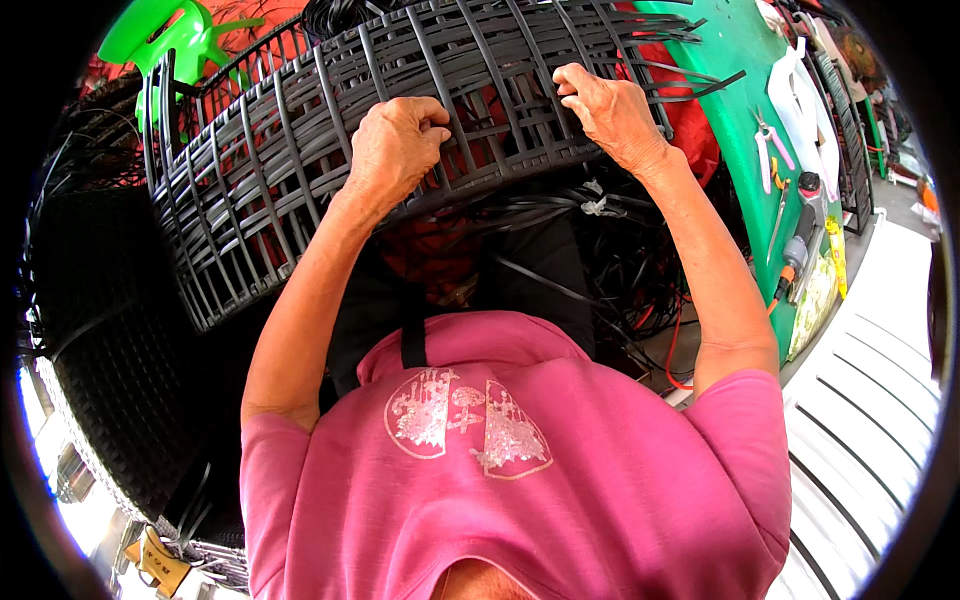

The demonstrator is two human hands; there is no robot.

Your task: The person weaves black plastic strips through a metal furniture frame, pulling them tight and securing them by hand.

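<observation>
A large black frame (245,195) with crossbars and flat black plastic strips (385,60) woven through it lies tilted before me. My left hand (398,147) is at the frame's near middle, knuckles up, thumb and fingers closed together against the weave. Farther right, my right hand (612,112) has curled fingers, thumb and forefinger pinched close to an upright bar. What either hand grips, perhaps a thin strip, is too hidden to make out. Loose strip ends (700,85) stick out past the frame's right side.
On the right a green table (735,105) bears pink-handled snippers (768,150), a power tool (798,245) and a white plastic piece (800,100). A green plastic chair (165,35) stands at the far left. Dark woven wicker (125,330) fills the left. Tangled black strips (640,235) hang below the frame.
</observation>
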